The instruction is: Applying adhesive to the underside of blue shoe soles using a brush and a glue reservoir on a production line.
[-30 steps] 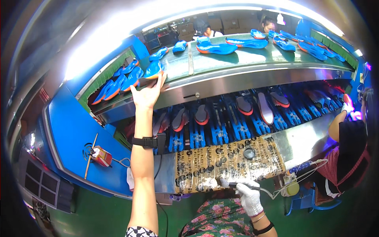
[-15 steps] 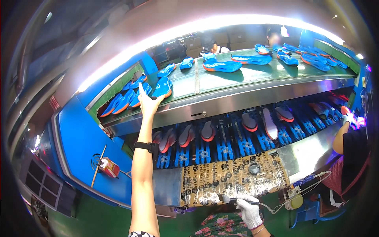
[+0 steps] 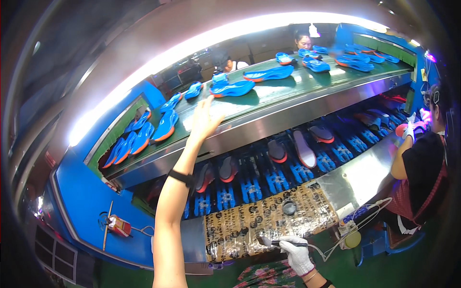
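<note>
Left hand (image 3: 205,121) has shifted rightward, fingers outstretched, apparently empty; the blue sole (image 3: 234,89) just beyond its fingertips seems light, flexible, best gripped by its edges. Gloved right hand (image 3: 296,254) grasps a brush (image 3: 275,243).

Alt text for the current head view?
Bare left hand stretched over a green conveyor, near a blue shoe sole. Gloved right hand holds a brush-like tool by a brown-covered bench. A co-worker is at right.

A long white light (image 3: 216,35) glares above a green floor (image 3: 115,274), a blue stool (image 3: 373,250) right, a dark-paned frame (image 3: 61,245) lower left.
</note>
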Demonstrator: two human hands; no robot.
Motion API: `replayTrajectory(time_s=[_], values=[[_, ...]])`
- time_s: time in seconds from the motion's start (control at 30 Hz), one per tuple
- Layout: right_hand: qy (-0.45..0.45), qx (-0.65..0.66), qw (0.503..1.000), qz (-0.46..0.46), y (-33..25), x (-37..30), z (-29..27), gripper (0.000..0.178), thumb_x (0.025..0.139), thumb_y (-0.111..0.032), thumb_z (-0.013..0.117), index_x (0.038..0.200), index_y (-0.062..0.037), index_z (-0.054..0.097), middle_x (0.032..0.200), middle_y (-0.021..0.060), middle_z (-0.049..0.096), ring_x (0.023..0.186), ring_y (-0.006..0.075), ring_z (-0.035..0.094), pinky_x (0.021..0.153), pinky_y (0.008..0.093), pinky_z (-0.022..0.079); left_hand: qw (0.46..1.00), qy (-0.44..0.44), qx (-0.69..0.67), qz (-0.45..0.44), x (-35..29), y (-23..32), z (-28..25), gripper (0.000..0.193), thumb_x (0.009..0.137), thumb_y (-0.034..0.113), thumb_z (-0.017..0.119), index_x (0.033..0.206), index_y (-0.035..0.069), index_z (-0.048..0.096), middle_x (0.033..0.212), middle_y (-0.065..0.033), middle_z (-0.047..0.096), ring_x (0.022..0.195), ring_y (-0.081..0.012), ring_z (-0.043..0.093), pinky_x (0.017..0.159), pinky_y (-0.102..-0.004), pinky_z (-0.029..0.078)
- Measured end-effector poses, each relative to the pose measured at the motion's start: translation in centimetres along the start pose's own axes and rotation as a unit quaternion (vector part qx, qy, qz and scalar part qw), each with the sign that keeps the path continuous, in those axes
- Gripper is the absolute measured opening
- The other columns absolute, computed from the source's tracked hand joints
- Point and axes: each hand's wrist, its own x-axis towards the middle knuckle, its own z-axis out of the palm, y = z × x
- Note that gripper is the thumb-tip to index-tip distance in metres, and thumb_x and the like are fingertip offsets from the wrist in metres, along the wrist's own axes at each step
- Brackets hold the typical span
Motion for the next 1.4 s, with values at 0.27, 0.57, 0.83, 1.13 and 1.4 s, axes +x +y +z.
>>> replayTrajectory(time_s=[0.27,0.57,0.83,1.13,1.4], values=[[0.041,0.034,0.998,-0.021,-1.9,-0.1,-3.0,0.015,0.087,0.002,0.074,0.101,0.0051,0.075,0.085,0.009,0.074,0.069,0.0142,0.067,0.064,0.0251,0.054,0.937,-0.346,0.051,-0.017,12.1,5.9,7.6,0.099,0.087,0.046,0.074,0.159,-0.004,0.027,0.162,-0.0278,0.034,0.146,-0.0362,0.04,0.12,-0.0431,0.033],[0.023,0.008,0.999,-0.022,-4.3,0.4,-4.9,0.02,0.089,-0.001,0.073,0.108,0.0041,0.075,0.088,0.0081,0.075,0.073,0.0129,0.067,0.067,0.0252,0.052,0.903,-0.377,0.205,-0.03,13.5,7.3,7.3,0.088,0.083,0.025,0.067,0.16,0.006,0.03,0.162,-0.0249,0.035,0.133,-0.0377,0.056,0.102,-0.0445,0.051],[0.02,0.04,0.997,-0.057,-4.6,-0.3,-4.3,0.019,0.09,0.0,0.072,0.108,0.0033,0.075,0.09,0.007,0.075,0.075,0.0103,0.066,0.07,0.024,0.052,0.958,-0.261,-0.091,-0.083,7.6,5.5,2.5,0.043,0.08,0.022,0.083,0.112,0.007,0.059,0.114,-0.0124,0.064,0.101,-0.0334,0.069,0.091,-0.0462,0.056],[-0.032,0.04,0.996,-0.075,-2.0,0.2,-2.2,0.021,0.091,-0.006,0.073,0.112,0.0015,0.075,0.096,0.0051,0.077,0.078,0.0091,0.067,0.071,0.0225,0.052,0.588,0.039,-0.742,-0.321,-5.5,0.3,-6.8,0.045,0.103,0.033,0.064,0.139,0.009,0.054,0.146,-0.0126,0.05,0.127,-0.0296,0.055,0.103,-0.0468,0.052],[0.005,0.05,0.995,-0.08,-1.9,0.0,-0.8,0.02,0.091,-0.002,0.073,0.11,0.0028,0.075,0.099,0.007,0.077,0.082,0.0105,0.068,0.076,0.0231,0.053,0.727,0.162,-0.608,-0.275,-16.5,6.7,-6.0,0.076,0.087,0.0,0.076,0.15,0.008,0.036,0.134,-0.0105,0.052,0.123,-0.024,0.058,0.1,-0.0413,0.052]])
